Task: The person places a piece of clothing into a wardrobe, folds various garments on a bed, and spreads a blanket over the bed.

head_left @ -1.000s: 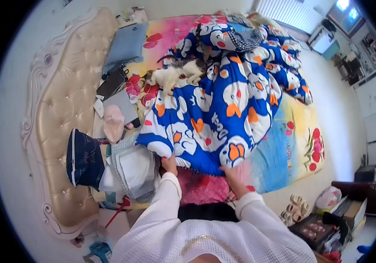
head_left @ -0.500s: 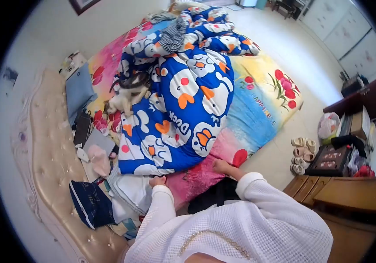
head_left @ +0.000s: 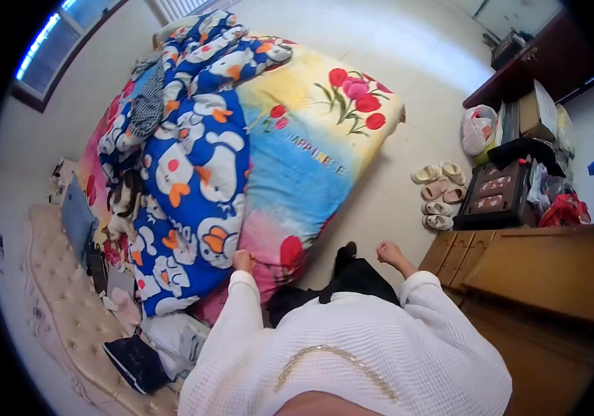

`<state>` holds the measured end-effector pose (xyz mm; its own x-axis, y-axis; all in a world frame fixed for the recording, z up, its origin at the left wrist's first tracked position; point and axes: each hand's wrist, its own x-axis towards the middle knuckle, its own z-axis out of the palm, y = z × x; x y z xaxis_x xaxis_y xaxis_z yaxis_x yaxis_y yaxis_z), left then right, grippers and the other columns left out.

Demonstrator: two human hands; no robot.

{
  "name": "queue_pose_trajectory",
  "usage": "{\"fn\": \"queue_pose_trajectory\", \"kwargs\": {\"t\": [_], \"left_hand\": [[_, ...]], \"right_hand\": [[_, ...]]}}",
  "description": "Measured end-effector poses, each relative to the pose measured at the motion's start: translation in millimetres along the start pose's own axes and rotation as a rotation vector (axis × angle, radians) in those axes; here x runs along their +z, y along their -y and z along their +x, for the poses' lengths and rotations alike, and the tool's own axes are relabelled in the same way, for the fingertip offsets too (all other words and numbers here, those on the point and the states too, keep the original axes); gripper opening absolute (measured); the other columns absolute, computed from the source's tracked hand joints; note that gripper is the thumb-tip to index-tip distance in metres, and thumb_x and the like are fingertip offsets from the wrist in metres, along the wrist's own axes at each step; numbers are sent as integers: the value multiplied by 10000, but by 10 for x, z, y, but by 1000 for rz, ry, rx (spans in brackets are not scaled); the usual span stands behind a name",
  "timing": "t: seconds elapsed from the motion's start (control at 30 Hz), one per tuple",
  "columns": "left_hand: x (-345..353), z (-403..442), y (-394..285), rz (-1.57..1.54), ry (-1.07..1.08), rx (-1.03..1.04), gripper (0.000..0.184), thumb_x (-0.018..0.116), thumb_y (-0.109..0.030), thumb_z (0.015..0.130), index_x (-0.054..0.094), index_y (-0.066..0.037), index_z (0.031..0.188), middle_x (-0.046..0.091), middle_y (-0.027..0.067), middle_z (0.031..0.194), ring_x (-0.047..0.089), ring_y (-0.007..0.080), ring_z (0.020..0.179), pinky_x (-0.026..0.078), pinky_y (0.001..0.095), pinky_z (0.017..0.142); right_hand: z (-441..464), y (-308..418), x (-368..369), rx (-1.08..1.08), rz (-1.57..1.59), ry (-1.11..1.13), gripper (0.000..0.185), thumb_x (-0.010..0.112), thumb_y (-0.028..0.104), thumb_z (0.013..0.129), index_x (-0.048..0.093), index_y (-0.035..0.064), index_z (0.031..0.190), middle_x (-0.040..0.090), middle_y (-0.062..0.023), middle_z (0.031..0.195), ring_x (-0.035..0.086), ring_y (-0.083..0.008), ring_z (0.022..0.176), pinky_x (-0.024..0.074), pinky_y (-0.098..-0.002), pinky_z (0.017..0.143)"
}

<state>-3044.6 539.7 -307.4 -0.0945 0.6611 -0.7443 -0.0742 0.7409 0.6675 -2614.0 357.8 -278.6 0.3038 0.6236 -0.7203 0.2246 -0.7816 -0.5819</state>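
My left hand (head_left: 243, 261) is closed at the near edge of the bed, beside the lower corner of a blue duck-print quilt (head_left: 193, 166); what it holds, if anything, is too small to make out. Over the floor, to the right of the bed, my right hand (head_left: 388, 252) is raised with its fingers curled, touching neither bed nor quilt. The quilt lies bunched over the left part of a colourful flowered sheet (head_left: 304, 152). A cat (head_left: 125, 204) lies at the quilt's left edge.
Pairs of shoes (head_left: 442, 191) stand on the floor near a dark case (head_left: 494, 194) and plastic bags. A wooden cabinet (head_left: 546, 270) is at the right. Along the lower left runs a tufted headboard (head_left: 68, 298), with a navy bag (head_left: 137, 362) beside it.
The view has swung to the right. Both hands have left the quilt's near edge where they gripped it earlier, and the right hand is now away from the bed.
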Motion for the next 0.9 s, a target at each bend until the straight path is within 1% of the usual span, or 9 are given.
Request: {"fn": "queue_pose_trajectory", "kwargs": {"t": [0.07,0.13,0.2,0.3,0.37,0.5,0.67,0.73,0.9], "left_hand": [[479,375,254,99,-65,-55,40,485,-66,651,507,-52,621,545,101,600,555,197,492,383,273,370],[910,794,314,758,193,248,66,519,-93,660,532,-53,610,560,113,598,564,204,495,389,299,398],[1351,946,265,970,263,508,97,553,-121,668,557,-54,599,575,126,596,572,212,498,396,325,425],[2269,230,-437,647,-68,271,148,547,-129,706,595,-49,592,585,131,565,586,202,508,447,337,486],[2408,439,-499,761,109,254,150,478,-133,727,587,-30,715,570,107,537,564,164,476,443,316,473],[2834,768,-550,705,-60,126,183,467,-132,719,563,-16,614,559,122,525,551,183,455,438,311,458],[3576,1627,-545,642,-80,124,251,455,-125,710,551,-19,504,560,118,527,557,197,458,447,319,459],[3895,1925,-479,1052,51,121,222,449,-143,724,591,-16,610,564,112,534,557,191,459,454,336,457],[5573,1562,-1569,377,-206,96,87,520,-56,703,600,-38,732,578,104,581,558,182,477,457,313,456]], "right_hand": [[-14,-325,-597,71,12,-93,105,477,101,757,540,17,752,570,-86,628,577,-150,553,483,-269,482],[-48,-531,-1106,142,16,-185,114,482,115,758,541,17,755,567,-85,621,572,-151,536,482,-269,477],[-21,-628,-1521,214,11,-273,124,488,129,759,542,17,759,565,-85,613,566,-152,520,482,-269,473],[274,-794,-1939,208,101,-334,122,493,135,762,520,28,710,556,-79,581,532,-154,451,448,-273,419],[549,-846,-2176,36,115,-225,125,478,121,777,491,41,682,528,-64,540,511,-153,432,426,-270,402],[970,-240,-2479,104,372,-156,43,490,73,783,502,35,769,476,-24,555,527,-129,537,445,-250,486],[1595,381,-3373,-169,-126,36,57,494,80,806,517,28,811,530,-29,621,521,-113,551,437,-236,508],[1925,282,-3761,-195,-166,23,76,500,99,812,519,25,818,537,-33,617,519,-111,540,431,-237,501],[2499,783,-4952,-251,-423,-18,221,508,227,833,546,10,812,585,-52,605,539,-124,516,427,-259,501]]}}
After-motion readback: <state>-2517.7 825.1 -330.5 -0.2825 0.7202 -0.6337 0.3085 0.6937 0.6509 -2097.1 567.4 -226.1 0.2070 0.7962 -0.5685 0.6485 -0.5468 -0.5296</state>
